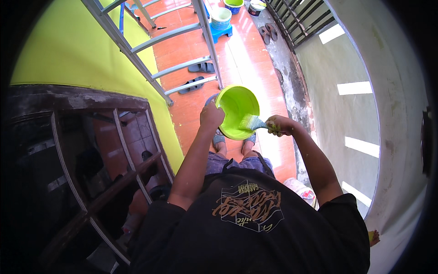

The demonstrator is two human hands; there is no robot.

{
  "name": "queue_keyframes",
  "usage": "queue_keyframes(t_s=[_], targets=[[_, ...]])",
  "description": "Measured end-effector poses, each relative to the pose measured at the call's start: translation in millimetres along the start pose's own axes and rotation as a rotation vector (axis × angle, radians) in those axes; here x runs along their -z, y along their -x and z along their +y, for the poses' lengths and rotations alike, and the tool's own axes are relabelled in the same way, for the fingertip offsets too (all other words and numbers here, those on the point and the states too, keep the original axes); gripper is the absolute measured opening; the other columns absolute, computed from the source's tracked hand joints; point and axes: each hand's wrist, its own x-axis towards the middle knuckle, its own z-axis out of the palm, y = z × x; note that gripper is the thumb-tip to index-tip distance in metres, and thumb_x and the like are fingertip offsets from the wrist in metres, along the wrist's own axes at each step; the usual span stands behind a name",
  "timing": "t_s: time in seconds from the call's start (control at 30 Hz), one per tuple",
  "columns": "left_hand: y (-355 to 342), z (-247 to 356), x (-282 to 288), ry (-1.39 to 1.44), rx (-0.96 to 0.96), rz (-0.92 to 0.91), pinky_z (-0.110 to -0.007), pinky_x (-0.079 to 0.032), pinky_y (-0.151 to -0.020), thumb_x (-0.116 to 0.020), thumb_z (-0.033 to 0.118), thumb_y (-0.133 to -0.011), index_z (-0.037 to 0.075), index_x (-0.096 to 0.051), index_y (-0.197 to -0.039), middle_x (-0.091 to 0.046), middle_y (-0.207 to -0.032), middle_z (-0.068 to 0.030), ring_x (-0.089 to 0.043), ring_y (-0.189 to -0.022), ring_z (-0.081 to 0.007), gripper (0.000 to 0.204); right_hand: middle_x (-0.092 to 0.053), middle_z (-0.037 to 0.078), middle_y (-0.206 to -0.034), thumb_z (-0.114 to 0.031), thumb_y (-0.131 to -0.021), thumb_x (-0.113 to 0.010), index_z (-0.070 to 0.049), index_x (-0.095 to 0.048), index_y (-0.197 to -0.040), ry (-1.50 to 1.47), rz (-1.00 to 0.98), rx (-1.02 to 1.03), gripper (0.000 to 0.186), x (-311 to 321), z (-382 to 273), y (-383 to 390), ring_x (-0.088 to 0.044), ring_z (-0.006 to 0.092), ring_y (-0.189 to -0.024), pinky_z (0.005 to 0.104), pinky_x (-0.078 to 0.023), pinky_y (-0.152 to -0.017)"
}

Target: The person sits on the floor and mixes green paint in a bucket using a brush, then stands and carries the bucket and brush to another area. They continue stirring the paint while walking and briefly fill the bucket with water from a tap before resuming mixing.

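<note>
My left hand point(212, 115) is closed on the left rim of a paint bucket point(235, 98), which is held tilted in front of my legs. Bright yellow-green paint coats its inside. In my right hand point(280, 126) is the handle of a wide paintbrush point(252, 122). Its bristles, smeared with the same paint, lie over the bucket's inner right side near the rim. Whether they touch the wall of the bucket I cannot tell. Paint specks mark the fingers of my right hand.
An aluminium ladder point(182, 36) stands ahead on the left, with dark sandals point(191, 85) by its foot. Beyond it, a white pail point(221, 17) sits on a blue stool point(219, 33). A dark-framed window point(82, 98) borders my left; a white bucket point(299, 188) stands at my right.
</note>
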Motion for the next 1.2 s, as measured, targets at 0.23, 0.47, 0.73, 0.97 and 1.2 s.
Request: queue_keyframes(t_s=[0.23,0.47,0.73,0.97,1.2], targets=[[-9.1,-9.0,-7.0,0.011,-0.044,0.047,-0.048,-0.052,-0.097,-0.054,0.019,-0.089,0.013,-0.05,-0.147,-0.067,-0.12,-0.0267,-0.067,-0.111,-0.04,0.058,-0.057,0.006,-0.071,-0.01,-0.098,-0.05,0.001,-0.062,-0.096,0.198,0.11,-0.021,0.016,-9.1,-13.5,13.7,-0.046,0.0111,-0.05,0.027,-0.035,-0.039],[-16.5,-17.3,1.4,-0.066,-0.007,0.045,-0.049,-0.053,-0.096,-0.056,0.018,-0.089,0.012,-0.052,-0.145,-0.068,-0.117,-0.026,-0.067,-0.109,-0.042,0.057,-0.058,0.007,-0.075,-0.014,-0.1,-0.05,0.001,-0.063,-0.105,0.181,0.126,-0.008,0.02,-11.6,-21.9,20.9,-0.047,0.0116,-0.051,0.0275,-0.037,-0.04],[-18.2,-23.8,19.0,0.089,0.047,0.081,-0.048,-0.053,-0.095,-0.056,0.016,-0.088,0.013,-0.061,-0.136,-0.07,-0.116,-0.0248,-0.067,-0.109,-0.0402,0.048,-0.057,0.007,-0.075,-0.022,-0.104,-0.051,0.0,-0.058,-0.124,0.205,0.118,-0.001,0.031,-2.2,-32.6,26.1,-0.044,0.0105,-0.05,0.0253,-0.034,-0.042],[-18.2,-25.7,25.1,0.145,0.074,0.095,-0.047,-0.053,-0.095,-0.055,0.014,-0.087,0.015,-0.062,-0.136,-0.07,-0.115,-0.0248,-0.068,-0.109,-0.0398,0.049,-0.062,0.008,-0.079,-0.022,-0.102,-0.053,0.0,-0.061,-0.124,0.164,0.152,-0.026,0.032,3.7,-35.6,30.2,-0.05,0.0127,-0.055,0.0268,-0.038,-0.043],[-28.1,-32.9,30.1,0.117,0.108,0.097,-0.047,-0.053,-0.095,-0.055,0.016,-0.086,0.01,-0.064,-0.132,-0.07,-0.115,-0.0262,-0.068,-0.109,-0.0411,0.047,-0.062,0.007,-0.077,-0.024,-0.104,-0.052,0.0,-0.061,-0.123,0.232,0.097,0.04,0.032,9.7,-40.6,26.4,-0.052,0.0118,-0.055,0.0264,-0.039,-0.044]])
